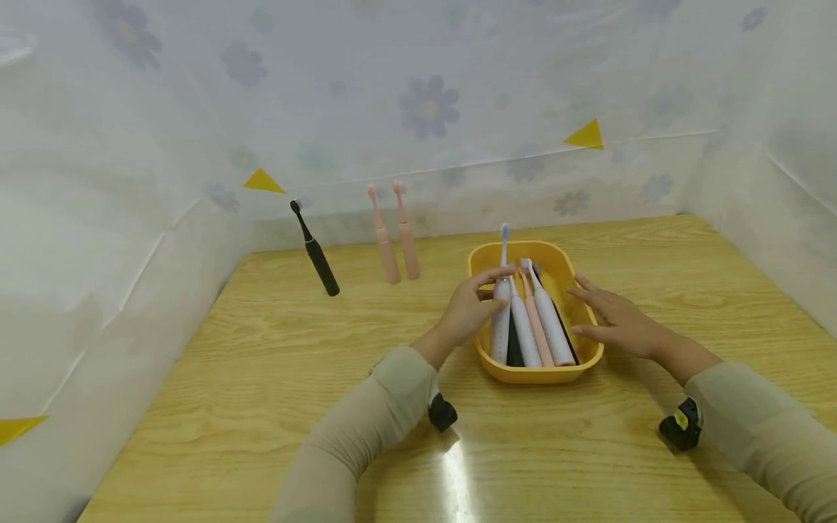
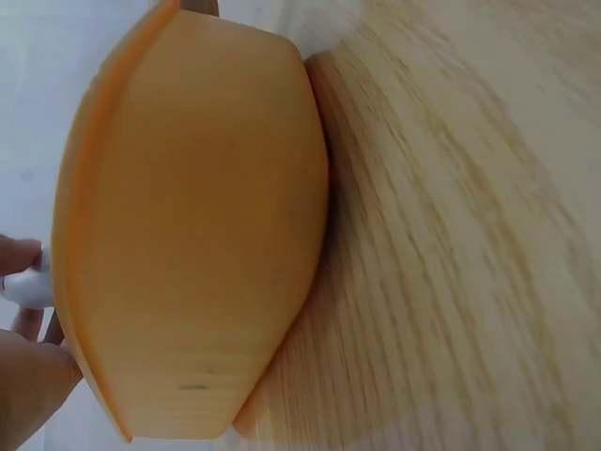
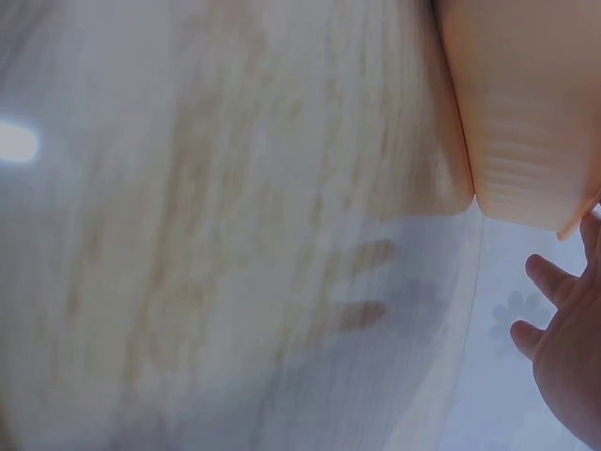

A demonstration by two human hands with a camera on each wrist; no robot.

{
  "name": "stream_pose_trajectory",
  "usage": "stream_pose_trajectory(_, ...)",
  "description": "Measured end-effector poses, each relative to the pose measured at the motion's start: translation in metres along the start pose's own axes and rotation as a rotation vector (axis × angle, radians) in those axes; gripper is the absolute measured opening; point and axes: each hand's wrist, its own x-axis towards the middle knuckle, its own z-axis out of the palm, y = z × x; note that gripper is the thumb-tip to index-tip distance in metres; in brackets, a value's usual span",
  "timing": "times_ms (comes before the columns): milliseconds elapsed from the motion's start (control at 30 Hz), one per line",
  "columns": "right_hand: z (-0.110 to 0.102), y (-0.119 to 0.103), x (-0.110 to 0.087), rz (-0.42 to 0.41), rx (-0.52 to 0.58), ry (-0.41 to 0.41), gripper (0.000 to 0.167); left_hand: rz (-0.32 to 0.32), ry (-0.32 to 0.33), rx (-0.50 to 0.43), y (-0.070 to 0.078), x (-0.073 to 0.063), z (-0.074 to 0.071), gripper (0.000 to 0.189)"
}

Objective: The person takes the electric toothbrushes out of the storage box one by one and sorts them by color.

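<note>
1. Your left hand [image 1: 472,306] is pinching the leftmost white electric toothbrush [image 1: 500,330], its thumb and fingers curling around the handle.
2. That toothbrush is occupying the left side of the yellow plastic basket [image 1: 538,376], its brush head showing above the far rim.
3. Your right hand [image 1: 621,323] is holding nothing; its fingers are spreading loosely at the basket's right rim.
4. More white, pink and black toothbrushes are lying inside, alongside.
5. A black electric toothbrush [image 1: 322,267] and two pink electric toothbrushes [image 1: 388,258] are resting farther left.
</note>
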Motion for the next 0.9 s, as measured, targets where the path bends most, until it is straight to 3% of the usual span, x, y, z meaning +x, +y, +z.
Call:
stream_pose_trajectory(167,0.0011,0.001,-0.0003,0.001,0.014,0.0,0.062,0.046,-0.075,0.199,0.0085,-0.0064,-0.0024,0.051)
stream_pose_trajectory(300,0.0007,0.0005,-0.0002,0.006,0.015,-0.001,0.062,0.082,-0.099,0.25,0.0104,-0.0074,-0.0028,0.052)
stream_pose_trajectory(633,-0.0003,0.0012,0.0005,0.01,0.009,-0.005,0.063,0.037,-0.091,0.138,0.009,-0.0099,-0.0053,0.055)
stream_pose_trajectory(900,0.0006,0.0015,0.0007,0.011,0.024,-0.013,0.063,0.042,-0.026,0.096,0.0103,-0.0092,-0.0072,0.056)
